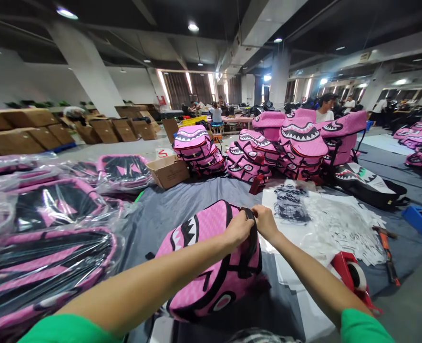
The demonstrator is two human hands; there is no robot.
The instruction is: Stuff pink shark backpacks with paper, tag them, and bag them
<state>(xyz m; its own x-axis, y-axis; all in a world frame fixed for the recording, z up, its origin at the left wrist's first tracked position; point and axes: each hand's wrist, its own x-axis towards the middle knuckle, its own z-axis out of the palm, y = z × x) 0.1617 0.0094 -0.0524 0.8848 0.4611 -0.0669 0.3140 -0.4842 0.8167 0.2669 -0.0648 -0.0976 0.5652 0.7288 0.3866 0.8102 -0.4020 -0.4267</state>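
A pink backpack (207, 224) with black trim and a printed toothed mouth lies on the grey cloth-covered table (146, 209) in front of me. My left hand (240, 226) is closed on the black strap (251, 238) at the backpack's top right edge. Right beside it, my right hand (264, 220) pinches at the same black edge, its fingertips close to those of my left hand. Exactly what the right fingertips hold is too small to tell.
Plastic-wrapped pink bags (53, 205) cover the left side. Beyond the backpack stand an open carton (169, 172) and stacked pink backpacks (302, 138). To the right are white papers (343, 224), a hammer (386, 245), a red tape dispenser (350, 274) and a blue one (420, 221).
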